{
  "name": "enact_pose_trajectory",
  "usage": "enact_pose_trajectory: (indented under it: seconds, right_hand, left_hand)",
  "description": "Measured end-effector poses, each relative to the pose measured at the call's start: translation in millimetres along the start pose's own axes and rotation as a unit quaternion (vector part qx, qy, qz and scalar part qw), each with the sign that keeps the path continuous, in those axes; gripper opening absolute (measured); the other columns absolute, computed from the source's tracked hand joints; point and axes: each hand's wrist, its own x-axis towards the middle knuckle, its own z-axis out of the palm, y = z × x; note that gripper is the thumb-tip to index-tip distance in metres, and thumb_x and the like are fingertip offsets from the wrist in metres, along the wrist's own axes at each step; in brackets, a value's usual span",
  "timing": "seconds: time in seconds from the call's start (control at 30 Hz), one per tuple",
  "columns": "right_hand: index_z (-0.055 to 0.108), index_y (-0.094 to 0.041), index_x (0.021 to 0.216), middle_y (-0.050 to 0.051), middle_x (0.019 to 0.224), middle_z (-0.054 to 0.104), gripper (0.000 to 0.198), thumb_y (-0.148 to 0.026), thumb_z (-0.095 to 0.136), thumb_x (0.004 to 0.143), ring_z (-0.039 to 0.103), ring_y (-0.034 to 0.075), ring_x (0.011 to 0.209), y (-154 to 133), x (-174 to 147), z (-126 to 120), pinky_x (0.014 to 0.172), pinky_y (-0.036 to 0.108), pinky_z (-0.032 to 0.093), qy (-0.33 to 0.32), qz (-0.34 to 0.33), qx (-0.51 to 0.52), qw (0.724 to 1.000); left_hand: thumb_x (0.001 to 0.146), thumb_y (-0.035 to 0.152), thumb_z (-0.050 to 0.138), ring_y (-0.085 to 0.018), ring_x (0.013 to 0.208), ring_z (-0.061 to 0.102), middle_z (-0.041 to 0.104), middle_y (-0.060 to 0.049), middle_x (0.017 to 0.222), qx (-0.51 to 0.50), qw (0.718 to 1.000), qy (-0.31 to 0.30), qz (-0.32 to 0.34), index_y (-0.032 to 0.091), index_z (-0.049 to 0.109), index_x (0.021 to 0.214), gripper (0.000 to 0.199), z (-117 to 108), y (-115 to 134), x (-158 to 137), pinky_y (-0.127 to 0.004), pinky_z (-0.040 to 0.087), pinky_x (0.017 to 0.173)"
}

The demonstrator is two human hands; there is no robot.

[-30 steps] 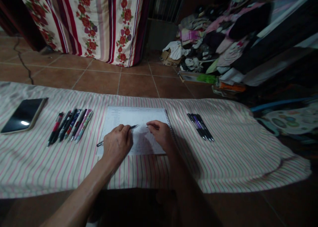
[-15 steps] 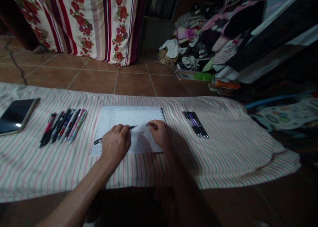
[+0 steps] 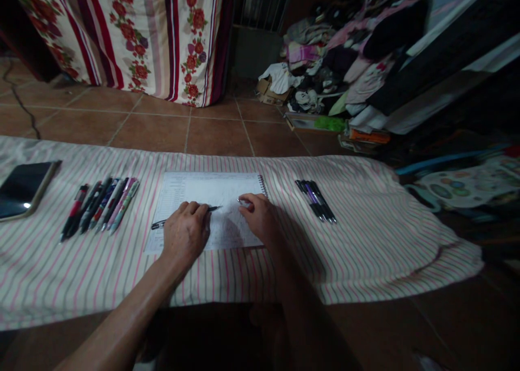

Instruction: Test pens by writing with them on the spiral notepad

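My left hand (image 3: 184,231) is closed around a black pen (image 3: 159,225) above the spiral notebook (image 3: 211,181). The pen's thin end points right, toward my other hand, and its middle is hidden under my fingers. Thumb and forefinger of my right hand (image 3: 262,217) pinch a small, pale-tipped pen part (image 3: 244,202), apart from the pen. Its exact kind is too small to tell. The notebook lies open to a page with faint writing, its spiral on the right.
Several assorted pens (image 3: 97,206) lie in a row on the left of the striped cloth (image 3: 377,235), beside a phone (image 3: 27,189). Several black and purple pens (image 3: 316,200) lie to the right. Beyond are a floral curtain (image 3: 158,40) and piled clothes (image 3: 325,51).
The small part in my right fingers has turned slightly and shows more of its pale end. My left hand keeps its hold on the pen. The whole view has shifted a little.
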Motion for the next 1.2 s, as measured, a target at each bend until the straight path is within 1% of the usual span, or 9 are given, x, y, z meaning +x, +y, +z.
enact_pose_trajectory:
  seconds: [0.27,0.5,0.6,0.67,0.73,0.87,0.93,1.03,1.2]
  right_hand:
    - [0.065,-0.016,0.1,0.007,0.091,0.062,0.028,-0.011,0.061,0.072,0.056,0.013,0.067,-3,2,-1,0.075,0.028,0.046,-0.011,0.014,0.002,1.0]
    - [0.064,-0.017,0.101,0.006,0.089,0.061,0.031,-0.012,0.06,0.071,0.054,0.011,0.062,0,3,-1,0.069,0.026,0.047,0.006,0.011,0.016,1.0]
    - [0.065,-0.017,0.099,0.007,0.089,0.061,0.029,-0.011,0.06,0.071,0.054,0.011,0.062,-1,3,-2,0.069,0.027,0.048,0.018,0.008,0.035,0.999]
    - [0.067,-0.017,0.095,0.007,0.089,0.061,0.025,-0.012,0.059,0.072,0.054,0.012,0.063,-3,4,-3,0.069,0.027,0.048,0.023,-0.01,0.061,0.998]
    - [0.068,-0.019,0.092,0.006,0.089,0.062,0.021,-0.013,0.058,0.074,0.056,0.014,0.07,-8,4,-4,0.071,0.028,0.048,0.02,-0.045,0.08,0.996]
    - [0.07,-0.022,0.089,0.005,0.093,0.064,0.017,-0.015,0.062,0.075,0.056,0.018,0.09,-17,1,-1,0.086,0.034,0.044,-0.002,-0.148,0.07,0.986]
    - [0.07,-0.021,0.089,0.005,0.095,0.064,0.017,-0.015,0.064,0.074,0.054,0.019,0.094,-21,-1,2,0.088,0.035,0.043,-0.014,-0.184,0.063,0.981]
    - [0.07,-0.021,0.087,0.005,0.095,0.064,0.015,-0.015,0.065,0.074,0.053,0.019,0.093,-24,-4,8,0.085,0.034,0.044,-0.021,-0.201,0.058,0.978]
    - [0.069,-0.02,0.083,0.004,0.088,0.064,0.011,-0.014,0.062,0.077,0.053,0.018,0.089,-26,-5,13,0.083,0.033,0.043,-0.021,-0.2,0.048,0.978]
  left_hand:
    - [0.089,0.026,0.038,-0.022,0.083,0.055,0.064,-0.005,0.083,-0.008,1.0,0.001,0.008,0.019,0.063,0.092,0.026,0,0,-1,-0.032,0.04,0.068]
    - [0.089,0.024,0.038,-0.021,0.085,0.055,0.064,-0.006,0.085,-0.014,1.0,-0.004,0.018,0.019,0.062,0.093,0.026,-3,-4,-5,-0.031,0.04,0.068]
    - [0.089,0.024,0.037,-0.021,0.084,0.055,0.063,-0.006,0.084,-0.009,1.0,-0.002,0.019,0.019,0.062,0.093,0.026,-5,-5,-5,-0.031,0.04,0.067]
    - [0.089,0.024,0.037,-0.021,0.083,0.055,0.063,-0.006,0.083,-0.008,1.0,0.001,0.019,0.019,0.063,0.092,0.026,-5,-6,-5,-0.031,0.04,0.067]
    - [0.089,0.024,0.037,-0.022,0.082,0.055,0.063,-0.006,0.082,-0.006,1.0,0.005,0.018,0.019,0.063,0.092,0.027,-5,-6,-5,-0.031,0.039,0.066]
    - [0.09,0.025,0.037,-0.022,0.082,0.054,0.064,-0.006,0.083,-0.007,0.999,0.017,0.029,0.019,0.063,0.094,0.027,-1,-7,-6,-0.032,0.04,0.066]
    - [0.09,0.025,0.037,-0.022,0.082,0.054,0.064,-0.006,0.084,-0.007,0.999,0.02,0.033,0.019,0.063,0.096,0.027,1,-8,-7,-0.032,0.04,0.067]
    - [0.09,0.025,0.037,-0.022,0.082,0.054,0.064,-0.006,0.085,-0.007,0.999,0.02,0.037,0.019,0.063,0.096,0.028,1,-8,-7,-0.032,0.04,0.069]
    - [0.09,0.025,0.037,-0.021,0.083,0.054,0.064,-0.006,0.086,-0.002,0.999,0.008,0.036,0.019,0.063,0.094,0.027,-2,-7,-6,-0.032,0.04,0.069]
